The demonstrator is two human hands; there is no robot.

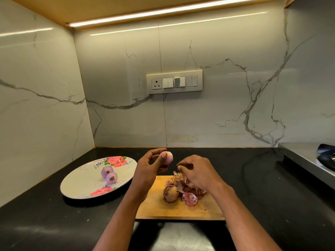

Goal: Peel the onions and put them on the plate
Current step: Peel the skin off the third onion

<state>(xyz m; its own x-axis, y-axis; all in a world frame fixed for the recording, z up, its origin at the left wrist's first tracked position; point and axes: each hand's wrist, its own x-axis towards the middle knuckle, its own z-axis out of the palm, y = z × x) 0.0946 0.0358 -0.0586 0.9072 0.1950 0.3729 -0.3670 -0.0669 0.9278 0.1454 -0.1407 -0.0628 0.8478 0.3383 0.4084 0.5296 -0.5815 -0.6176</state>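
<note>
My left hand (150, 165) grips a peeled pink onion (168, 158) between thumb and fingers, held above the far end of the wooden cutting board (155, 205). My right hand (195, 171) hovers just right of it with fingers curled, holding nothing that I can make out. An unpeeled brown onion (170, 193) lies on the board beside a heap of onion skins (188, 191). Two peeled onions (109, 174) sit on the floral plate (79, 185) to the left.
The black countertop (45, 220) runs under everything. A steel stove edge (308, 160) stands at the right. A switch panel (174, 82) is on the marble back wall, and a marble side wall closes the left.
</note>
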